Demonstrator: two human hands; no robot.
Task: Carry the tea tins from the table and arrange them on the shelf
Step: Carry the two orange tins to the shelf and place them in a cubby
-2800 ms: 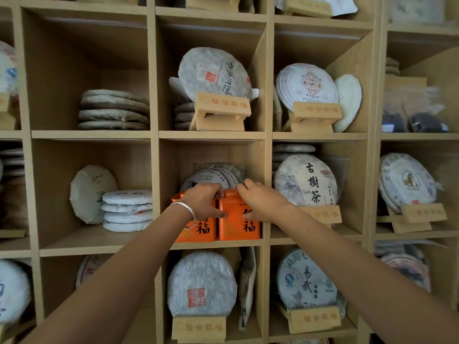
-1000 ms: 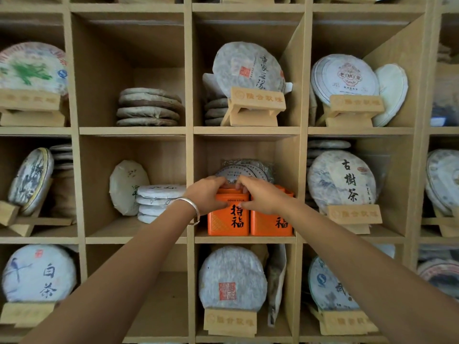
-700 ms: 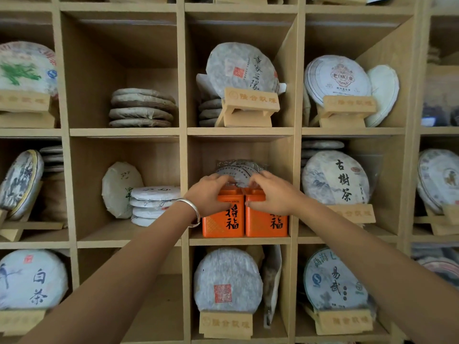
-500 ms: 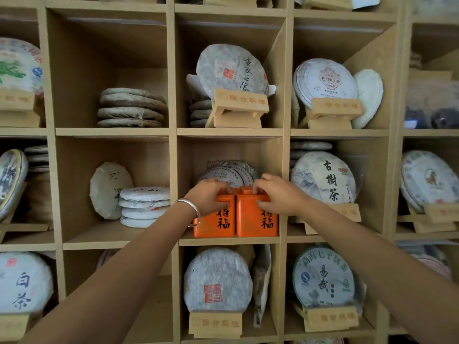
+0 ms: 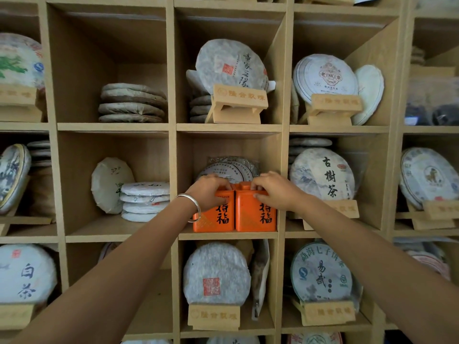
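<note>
Two orange tea tins with black characters stand side by side at the front of the middle shelf compartment (image 5: 227,235). My left hand (image 5: 207,192) grips the top of the left tin (image 5: 218,217). On the right tin (image 5: 258,216) my right hand (image 5: 273,189) holds the top and lid. The tins touch each other and both stand upright with their labels facing me. A silver bangle sits on my left wrist.
Behind the tins lean wrapped tea cakes in plastic (image 5: 231,168). Every neighbouring compartment holds round paper-wrapped tea cakes, some on wooden stands (image 5: 238,101). A stack of white cakes (image 5: 145,201) lies in the compartment to the left. The right tin stands close to the divider (image 5: 282,189).
The tins have been turned and squared up, so both labels now face front and their sides meet. Both hands stay on the tin tops. My view drifted sideways.
</note>
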